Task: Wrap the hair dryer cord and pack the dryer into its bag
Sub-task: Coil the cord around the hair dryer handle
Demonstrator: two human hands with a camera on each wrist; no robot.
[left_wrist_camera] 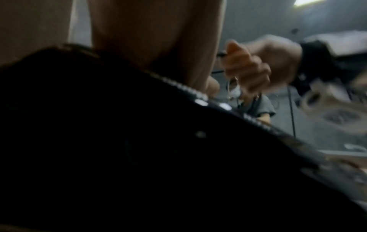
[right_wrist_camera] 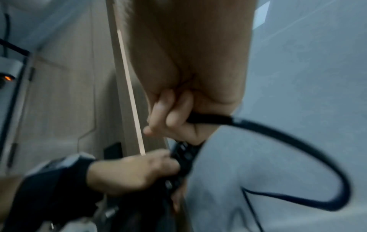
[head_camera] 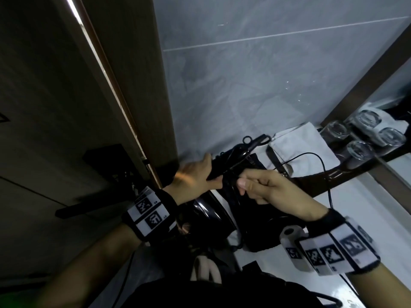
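The glossy black hair dryer [head_camera: 209,211] is held over the counter, handle pointing away from me. My left hand [head_camera: 195,174] grips the handle, which also shows in the right wrist view as the dryer handle [right_wrist_camera: 184,157] under the left hand [right_wrist_camera: 135,169]. My right hand [head_camera: 262,185] pinches the thin black cord [head_camera: 327,172] close to the handle. From that hand [right_wrist_camera: 170,116] the cord [right_wrist_camera: 298,141] swings out in a wide loop. A flat black shape under the dryer looks like the bag [head_camera: 261,232]. The left wrist view is mostly filled by the dark dryer [left_wrist_camera: 139,149].
A white folded cloth [head_camera: 298,147] lies on the counter behind the dryer. Several upturned glasses [head_camera: 359,151] stand on a dark tray by the mirror at the right. A tiled wall rises behind. A wooden door with a black handle [head_camera: 73,207] is at the left.
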